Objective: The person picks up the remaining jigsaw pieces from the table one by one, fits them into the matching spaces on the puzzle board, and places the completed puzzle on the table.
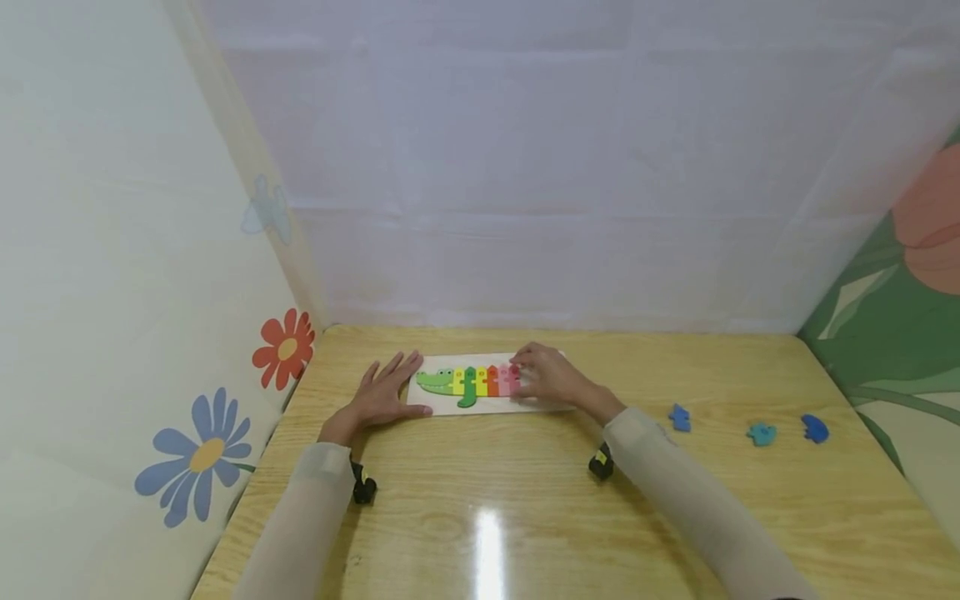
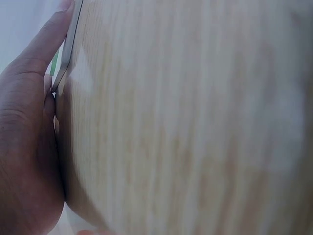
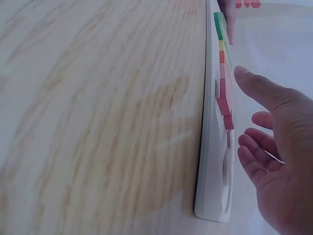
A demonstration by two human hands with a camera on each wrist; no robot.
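Note:
A white puzzle board (image 1: 491, 406) lies on the table, bearing a crocodile of colored pieces with a green head (image 1: 435, 382). Yellow, green, orange-red and pink pieces follow in a row behind the head. My left hand (image 1: 381, 395) is spread at the board's left end, thumb along the near edge and fingers at the far corner. Over the right end is my right hand (image 1: 551, 377), beside the rearmost pink piece (image 3: 228, 122). In the right wrist view its thumb and loosely bent fingers stand apart from the pieces, with nothing between them.
To the right on the wooden table (image 1: 465, 475) lie a blue puzzle piece (image 1: 680, 417), a teal piece (image 1: 761, 433) and a rounded dark blue piece (image 1: 815, 428). A pale cloth wall (image 1: 480, 167) rises behind the table; flower-printed walls flank it.

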